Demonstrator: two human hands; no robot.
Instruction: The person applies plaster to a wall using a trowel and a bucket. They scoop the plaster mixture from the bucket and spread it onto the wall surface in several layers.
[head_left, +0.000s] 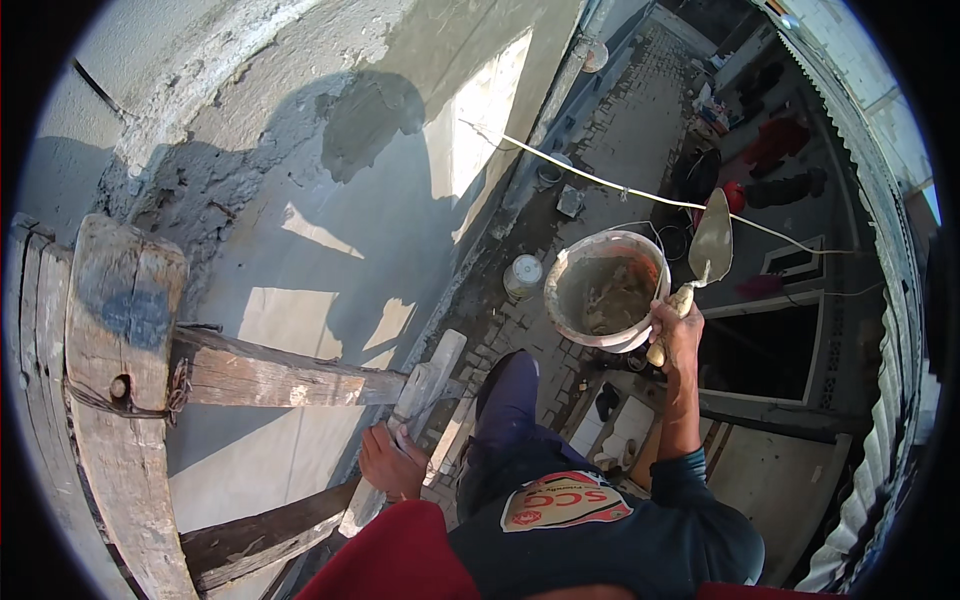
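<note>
Right hand (680,335), wrapped round trowel (711,240), at bucket (597,341), right, mortar (612,300) remaining inside; left hand (392,462), gripping wooden rail (432,372), near left; wall (375,235), left, largely smooth, seemingly done; rough strip (205,170), far left, apparently unfinished.

wall (400,215): grey plaster, rough upper left, darker patch (365,130) | light: hard sun, sharp shadows (380,265) across wall | floor (640,100): paving blocks | right: pale frame (815,345), dark opening (760,350), corrugated sheet (868,470)
</note>
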